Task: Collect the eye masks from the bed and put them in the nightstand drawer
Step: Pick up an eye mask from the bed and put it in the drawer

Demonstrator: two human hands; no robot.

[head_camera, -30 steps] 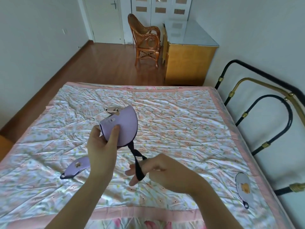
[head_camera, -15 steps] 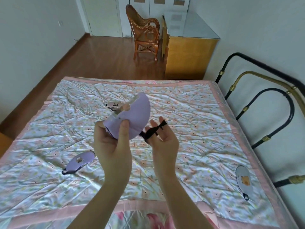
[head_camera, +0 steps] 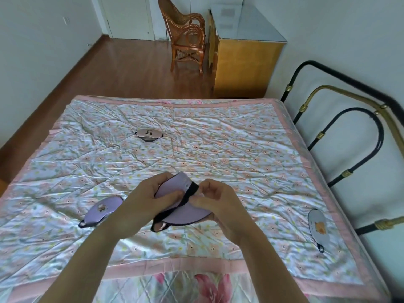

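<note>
Both hands hold a purple eye mask [head_camera: 185, 215] with a black strap over the near middle of the bed [head_camera: 218, 149]. My left hand [head_camera: 148, 202] grips its left end; my right hand [head_camera: 216, 200] pinches the strap against its right side. A second purple eye mask [head_camera: 101, 209] lies on the quilt just left of my left hand. A pale pink eye mask [head_camera: 149, 134] lies farther back, left of centre. A light blue eye mask [head_camera: 318, 226] lies near the bed's right edge. No nightstand drawer is in view.
A black and brass metal bed frame [head_camera: 354, 132] runs along the right side by the wall. Beyond the bed stand a yellow wooden cabinet [head_camera: 247, 68] and a rattan chair [head_camera: 188, 42] on the wooden floor [head_camera: 122, 68].
The hands lowered the purple mask from in front of the camera towards the bed. My right hand came in and pressed the black strap onto the mask. The view tilted down.
</note>
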